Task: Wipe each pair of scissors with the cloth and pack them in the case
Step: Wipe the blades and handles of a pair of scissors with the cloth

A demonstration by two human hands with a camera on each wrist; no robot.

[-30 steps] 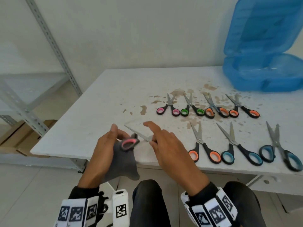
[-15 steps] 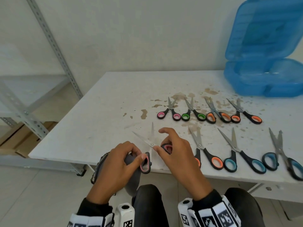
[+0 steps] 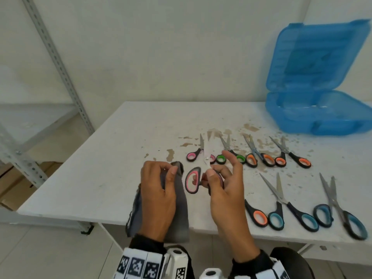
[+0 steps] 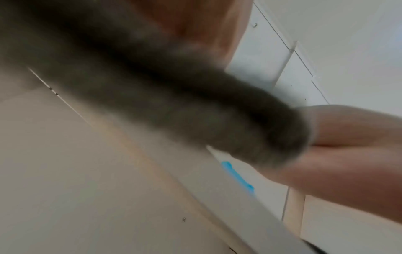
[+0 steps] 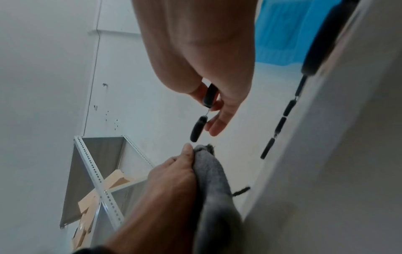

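Note:
My right hand [image 3: 218, 174] pinches the pink-handled scissors [image 3: 193, 179] near the pivot, above the table's front edge; the blades point away from me and one pink loop hangs free to the left. In the right wrist view the scissors [image 5: 210, 97] show edge-on between thumb and fingers. My left hand [image 3: 159, 178] grips a grey cloth [image 3: 179, 200] just left of the scissors, apart from them; the cloth [image 4: 174, 103] fills the blurred left wrist view. The open blue case [image 3: 322, 109] stands at the table's back right.
Several scissors lie on the white table [image 3: 100, 178]: a far row with pink [image 3: 193, 156], green [image 3: 231, 156] and orange [image 3: 259, 158] handles, a near row with orange [image 3: 259, 216] and blue [image 3: 302, 216] handles. A metal shelf rack [image 3: 60, 77] stands at the left.
The scissors turned from lying across between both hands to blades pointing away, held by my right hand alone. My left hand let go of the handle and keeps the cloth. Both hands moved up.

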